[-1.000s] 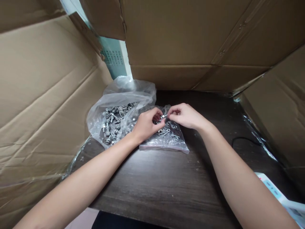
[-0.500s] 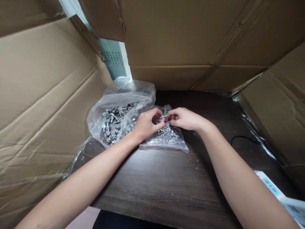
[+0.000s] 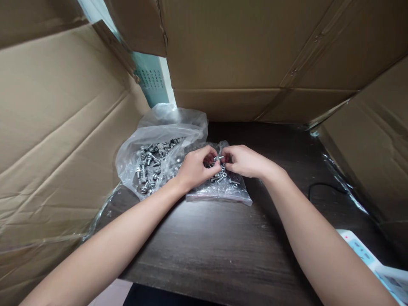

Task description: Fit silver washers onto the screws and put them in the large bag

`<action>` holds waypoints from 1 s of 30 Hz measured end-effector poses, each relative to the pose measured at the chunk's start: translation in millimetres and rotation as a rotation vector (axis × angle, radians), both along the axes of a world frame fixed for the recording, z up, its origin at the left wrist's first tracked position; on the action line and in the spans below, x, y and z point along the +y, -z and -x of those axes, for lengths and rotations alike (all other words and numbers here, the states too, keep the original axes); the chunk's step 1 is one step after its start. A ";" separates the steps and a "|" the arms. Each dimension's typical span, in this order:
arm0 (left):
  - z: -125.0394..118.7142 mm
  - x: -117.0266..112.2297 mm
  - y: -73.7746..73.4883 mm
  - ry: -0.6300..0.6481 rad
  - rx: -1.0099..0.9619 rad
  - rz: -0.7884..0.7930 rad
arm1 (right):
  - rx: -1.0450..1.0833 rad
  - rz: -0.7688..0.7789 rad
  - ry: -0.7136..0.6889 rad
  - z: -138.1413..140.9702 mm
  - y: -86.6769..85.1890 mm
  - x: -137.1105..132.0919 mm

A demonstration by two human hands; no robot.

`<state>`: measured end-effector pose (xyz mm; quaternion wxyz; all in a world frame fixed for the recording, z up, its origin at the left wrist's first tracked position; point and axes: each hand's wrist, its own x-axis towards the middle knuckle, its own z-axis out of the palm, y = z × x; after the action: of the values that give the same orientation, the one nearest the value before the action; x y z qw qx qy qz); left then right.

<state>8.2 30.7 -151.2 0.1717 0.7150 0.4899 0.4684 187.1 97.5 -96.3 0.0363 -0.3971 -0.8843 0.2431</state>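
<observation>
My left hand (image 3: 196, 165) is closed in a pinch on a small silver bolt (image 3: 219, 158), whose shank points right. Facing it, my right hand (image 3: 245, 160) has its fingers curled together at the bolt's free end; whatever they grip is too small to make out. Both hands are above a flat clear plastic bag (image 3: 219, 196) with small bolts (image 3: 234, 183) and ring-shaped pieces (image 3: 224, 174) on it. Left of my left hand stands an open, larger plastic bag (image 3: 126, 163) of bigger bolts (image 3: 149, 159).
Cardboard walls (image 3: 63, 110) enclose the dark wooden table (image 3: 204, 242) on the left, back and right. A black cable (image 3: 325, 184) lies at the right. Partly behind my right forearm is a white and light-blue object (image 3: 360, 250).
My right hand has moved slightly left, bringing its fingers closer around the bolt's end. My left hand stays in place with the bolt.
</observation>
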 end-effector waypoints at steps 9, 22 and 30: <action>-0.8 0.1 -2.4 -0.030 -0.003 -0.011 | 0.700 0.521 0.197 3.3 33.3 11.7; -1.4 0.1 -1.6 -0.047 -0.004 0.024 | 0.949 0.790 0.192 -4.5 47.0 19.7; -0.7 0.2 -1.9 -0.045 0.014 0.020 | 0.933 0.844 0.145 -7.2 46.4 21.8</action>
<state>9.0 30.9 -149.3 0.1649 0.7053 0.5116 0.4622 194.3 119.3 -142.7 0.2746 -0.2884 -0.5741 0.7155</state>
